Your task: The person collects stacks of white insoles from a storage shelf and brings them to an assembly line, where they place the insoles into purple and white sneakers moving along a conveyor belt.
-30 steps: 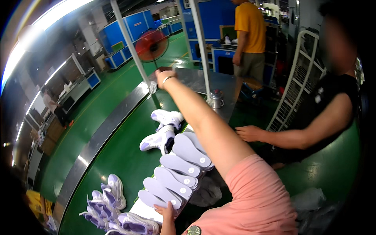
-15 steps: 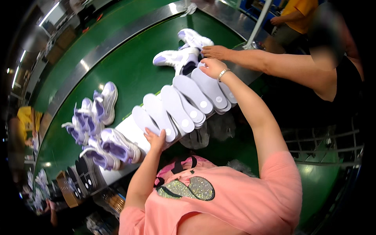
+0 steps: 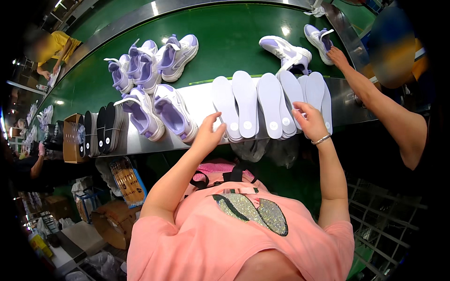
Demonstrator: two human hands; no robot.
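Pale lavender insoles (image 3: pixel 244 100) lie in several overlapping stacks along the near edge of the bench, each with a round white sticker at the heel. My left hand (image 3: pixel 209 132) is beside the leftmost insole (image 3: pixel 225 105), thumb and fingers apart and nothing held. Over the stacks to the right is my right hand (image 3: pixel 309 121), a bracelet on its wrist. Its fingers are slightly bent and apart, close to an insole (image 3: pixel 291 89); whether they touch it I cannot tell. White and lavender sneakers (image 3: pixel 174 112) stand in a group to the left.
Another person's hand (image 3: pixel 338 58) touches a sneaker (image 3: pixel 320 43) at the far right; a second sneaker (image 3: pixel 287 52) stands behind the insoles. Black insoles (image 3: pixel 111 124) and a cardboard box (image 3: pixel 72 136) are at the left. A green belt (image 3: pixel 225 42) runs behind.
My view has turned, so the bench lies more level. My right hand has drawn back from near the sneakers to the insoles. The other person's sneaker has moved apart from its neighbour.
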